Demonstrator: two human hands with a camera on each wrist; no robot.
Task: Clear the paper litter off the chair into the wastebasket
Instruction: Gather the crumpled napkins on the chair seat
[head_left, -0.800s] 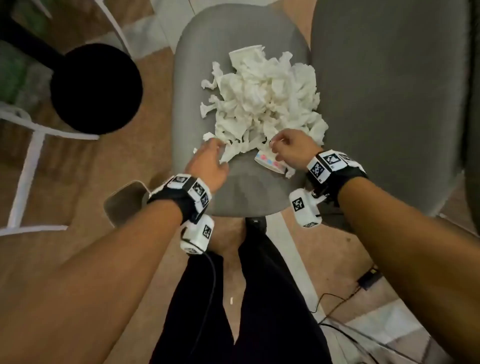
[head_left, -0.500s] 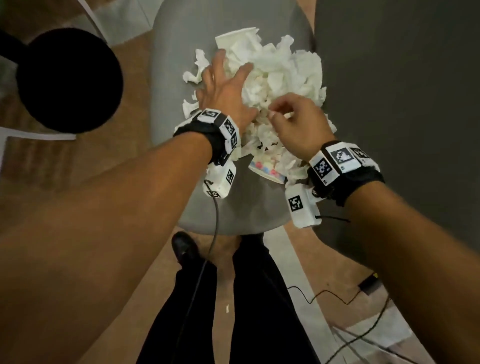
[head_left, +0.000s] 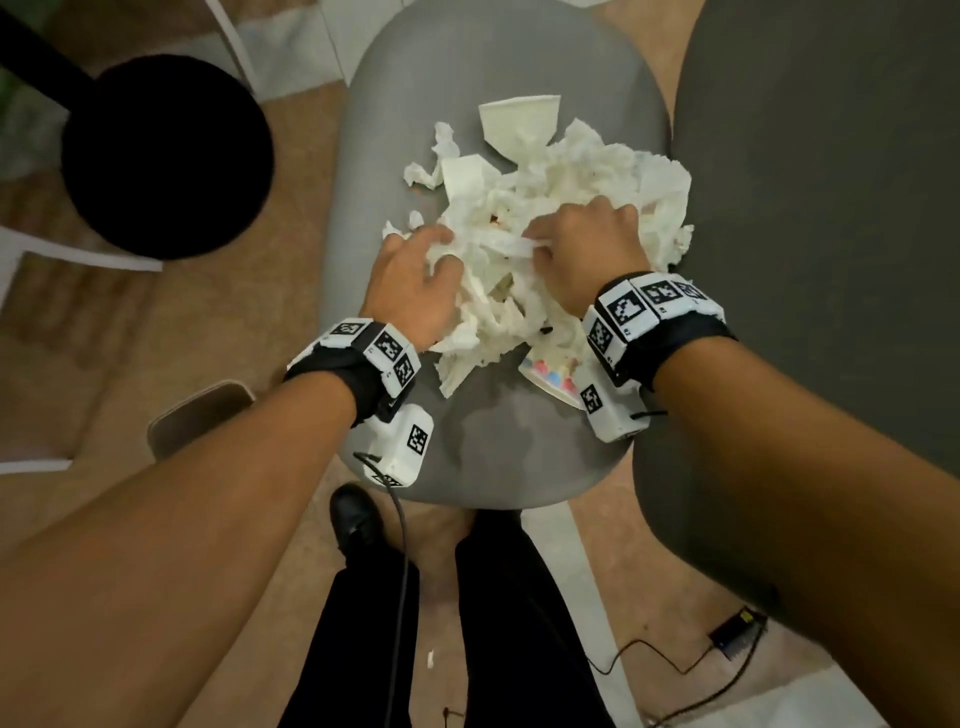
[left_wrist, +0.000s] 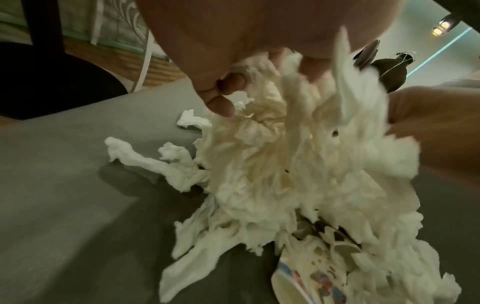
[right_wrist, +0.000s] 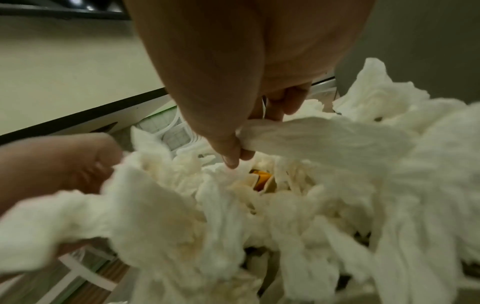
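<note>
Paper litter (head_left: 540, 218) is lying heaped on the chair (head_left: 498, 457); nothing is binned yet. Left hand (head_left: 415, 283) and right hand (head_left: 582, 249) are both clutching tissue.

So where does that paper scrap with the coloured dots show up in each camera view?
Head: the dotted scrap lies at the pile's near edge, just left of the right wrist.
Left wrist: bottom right, under the tissue.
Right wrist: not in view.
Shared landmark: the white tissue pile.
</note>
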